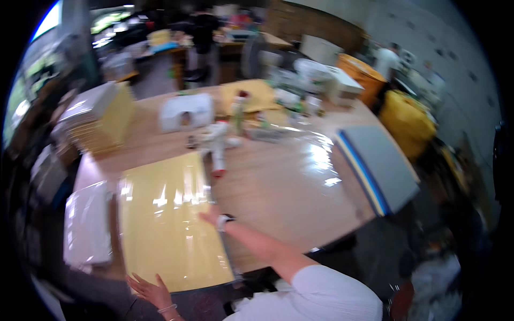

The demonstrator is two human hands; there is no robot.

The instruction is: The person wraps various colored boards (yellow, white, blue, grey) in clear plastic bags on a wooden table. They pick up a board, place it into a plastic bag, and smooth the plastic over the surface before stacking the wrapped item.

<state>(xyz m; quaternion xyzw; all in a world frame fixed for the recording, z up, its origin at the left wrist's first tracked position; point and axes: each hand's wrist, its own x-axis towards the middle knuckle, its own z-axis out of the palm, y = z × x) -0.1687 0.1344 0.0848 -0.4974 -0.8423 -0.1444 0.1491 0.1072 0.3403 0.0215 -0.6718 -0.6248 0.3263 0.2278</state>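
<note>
A large pale yellow sheet (171, 230) under glossy clear film lies flat on the wooden table. My left hand (149, 291), its fingers spread, is at the near left corner of this sheet and holds nothing. Across the sheet's right edge rests my right hand (211, 215), open with fingers stretched out, though blurred. It wears a dark watch (227, 218) at the wrist. Just beyond the yellow sheet lies a white trigger-shaped tool with a red tip (218, 155), too blurred to name surely.
A tall stack of film-wrapped yellow sheets (101, 120) stands far left, with a white wrapped pack (88, 224) nearer. Clear film (300, 171) covers the table's right part beside grey and blue boards (377, 166). Bottles, a white box (342, 88) and a person (203, 32) are behind.
</note>
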